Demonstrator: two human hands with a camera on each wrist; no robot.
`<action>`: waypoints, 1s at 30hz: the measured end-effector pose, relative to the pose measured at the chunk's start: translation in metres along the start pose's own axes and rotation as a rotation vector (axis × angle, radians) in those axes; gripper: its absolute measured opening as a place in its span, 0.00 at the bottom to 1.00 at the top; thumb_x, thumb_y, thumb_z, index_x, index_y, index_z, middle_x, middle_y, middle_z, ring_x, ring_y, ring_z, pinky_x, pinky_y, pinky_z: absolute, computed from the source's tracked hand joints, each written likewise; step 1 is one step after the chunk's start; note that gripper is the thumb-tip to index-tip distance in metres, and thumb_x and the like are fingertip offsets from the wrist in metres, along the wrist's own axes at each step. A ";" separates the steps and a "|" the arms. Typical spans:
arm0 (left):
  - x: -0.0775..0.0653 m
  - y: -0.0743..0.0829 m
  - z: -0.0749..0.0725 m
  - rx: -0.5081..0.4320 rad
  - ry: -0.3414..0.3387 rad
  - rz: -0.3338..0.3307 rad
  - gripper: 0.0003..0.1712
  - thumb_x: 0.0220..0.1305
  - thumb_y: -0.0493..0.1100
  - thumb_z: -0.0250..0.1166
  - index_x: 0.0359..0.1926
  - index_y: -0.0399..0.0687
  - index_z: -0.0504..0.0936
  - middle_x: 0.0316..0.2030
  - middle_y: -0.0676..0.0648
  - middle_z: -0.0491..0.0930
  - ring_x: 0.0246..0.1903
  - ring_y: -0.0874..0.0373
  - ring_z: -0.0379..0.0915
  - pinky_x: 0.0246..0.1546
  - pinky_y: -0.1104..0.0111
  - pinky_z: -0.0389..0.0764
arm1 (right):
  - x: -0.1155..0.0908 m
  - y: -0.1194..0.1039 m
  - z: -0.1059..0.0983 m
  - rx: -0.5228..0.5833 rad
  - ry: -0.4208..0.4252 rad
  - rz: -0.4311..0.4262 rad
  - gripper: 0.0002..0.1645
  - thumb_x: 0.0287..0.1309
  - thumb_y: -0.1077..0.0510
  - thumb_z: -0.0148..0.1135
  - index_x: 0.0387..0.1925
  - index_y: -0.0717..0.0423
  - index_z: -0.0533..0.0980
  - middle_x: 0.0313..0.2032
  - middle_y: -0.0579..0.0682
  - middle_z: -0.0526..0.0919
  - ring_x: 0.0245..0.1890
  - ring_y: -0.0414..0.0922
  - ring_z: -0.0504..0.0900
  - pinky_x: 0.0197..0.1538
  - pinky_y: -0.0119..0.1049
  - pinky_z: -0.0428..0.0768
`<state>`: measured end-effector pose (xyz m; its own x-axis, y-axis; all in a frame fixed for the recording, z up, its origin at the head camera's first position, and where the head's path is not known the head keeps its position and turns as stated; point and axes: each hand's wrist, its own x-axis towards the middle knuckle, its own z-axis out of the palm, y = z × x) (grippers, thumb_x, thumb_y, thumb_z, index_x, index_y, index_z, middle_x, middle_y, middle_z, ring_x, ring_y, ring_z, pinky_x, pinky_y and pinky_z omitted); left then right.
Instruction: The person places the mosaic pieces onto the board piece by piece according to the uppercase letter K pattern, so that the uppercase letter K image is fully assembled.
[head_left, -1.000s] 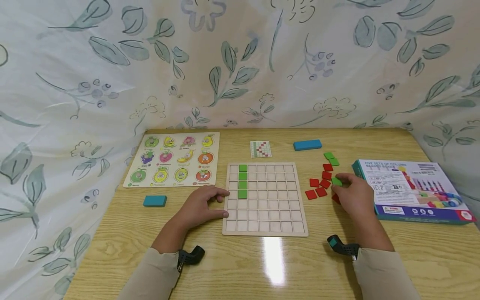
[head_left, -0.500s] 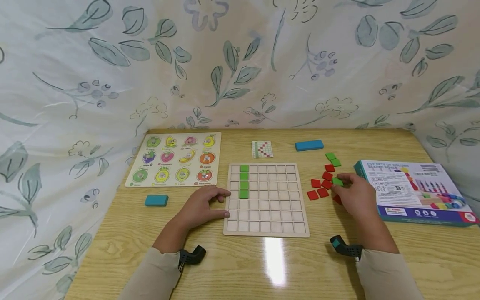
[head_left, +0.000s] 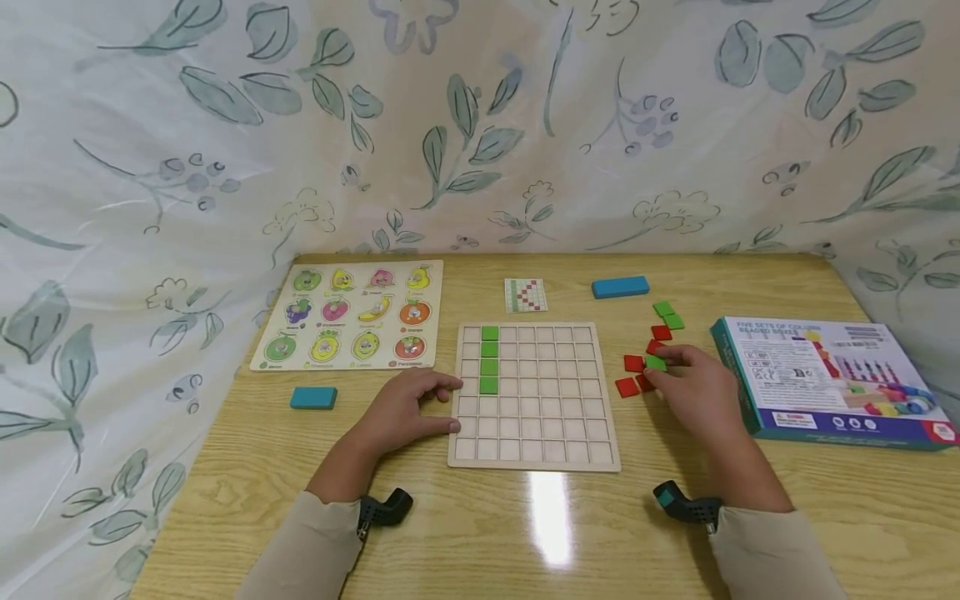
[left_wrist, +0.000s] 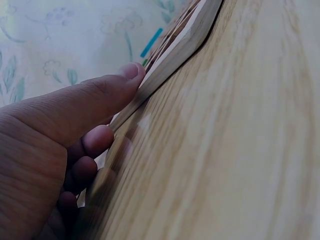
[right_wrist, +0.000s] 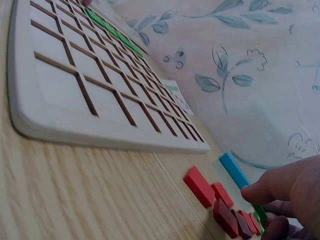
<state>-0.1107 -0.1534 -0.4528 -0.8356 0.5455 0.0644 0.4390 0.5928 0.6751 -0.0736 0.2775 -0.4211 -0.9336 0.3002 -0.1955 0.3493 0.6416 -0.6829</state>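
Note:
A wooden grid board (head_left: 534,465) lies flat, with several green tiles (head_left: 489,350) in a row down its second column from the left. My left hand (head_left: 401,408) touches the board's left edge with thumb and fingertips; the left wrist view shows the thumb (left_wrist: 112,90) against the wooden side. Right of the board, my right hand (head_left: 697,390) pinches a green square tile (head_left: 655,364) between thumb and fingers, just above loose red tiles (head_left: 627,387). Some red tiles are partly hidden by that hand. Two more green tiles (head_left: 663,309) lie farther back.
A small pattern card (head_left: 526,295) lies behind the board. Blue blocks (head_left: 620,287) (head_left: 313,397) stand at the back and at the left. A fruit puzzle board (head_left: 348,317) is at the back left, and a toy box (head_left: 832,383) sits at the right.
My right hand has moved a little left with the green tile, from the right side of the red pile to over it. The left hand has stayed at the board's edge.

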 end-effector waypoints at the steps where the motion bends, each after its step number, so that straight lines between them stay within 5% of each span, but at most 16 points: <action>1: 0.000 0.000 0.000 -0.001 -0.001 0.000 0.31 0.55 0.52 0.85 0.59 0.55 0.87 0.40 0.62 0.78 0.46 0.61 0.72 0.56 0.58 0.74 | -0.001 -0.003 0.001 0.011 -0.008 -0.001 0.30 0.72 0.49 0.67 0.68 0.60 0.77 0.61 0.64 0.81 0.57 0.60 0.78 0.43 0.41 0.76; 15: 0.001 0.001 -0.002 -0.001 -0.011 -0.003 0.31 0.56 0.52 0.85 0.60 0.54 0.87 0.40 0.61 0.79 0.46 0.59 0.73 0.56 0.57 0.75 | -0.014 -0.040 0.024 0.016 -0.065 -0.186 0.25 0.67 0.52 0.74 0.60 0.60 0.81 0.55 0.61 0.84 0.52 0.57 0.82 0.43 0.41 0.81; 26: 0.001 0.001 -0.003 0.003 -0.008 0.008 0.31 0.55 0.52 0.85 0.59 0.53 0.87 0.40 0.60 0.79 0.46 0.60 0.73 0.56 0.57 0.75 | -0.024 -0.062 0.061 0.007 -0.142 -0.317 0.20 0.61 0.53 0.80 0.52 0.55 0.85 0.51 0.55 0.84 0.35 0.48 0.77 0.37 0.41 0.76; 30: 0.001 0.001 -0.003 0.005 -0.012 0.006 0.32 0.55 0.52 0.85 0.60 0.54 0.87 0.40 0.60 0.79 0.47 0.60 0.73 0.56 0.57 0.75 | -0.027 -0.070 0.074 0.011 -0.167 -0.343 0.19 0.59 0.54 0.81 0.50 0.53 0.86 0.50 0.52 0.85 0.38 0.48 0.78 0.41 0.42 0.76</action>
<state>-0.1123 -0.1537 -0.4499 -0.8291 0.5559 0.0599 0.4457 0.5923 0.6713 -0.0785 0.1724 -0.4201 -0.9966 -0.0501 -0.0656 0.0144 0.6771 -0.7357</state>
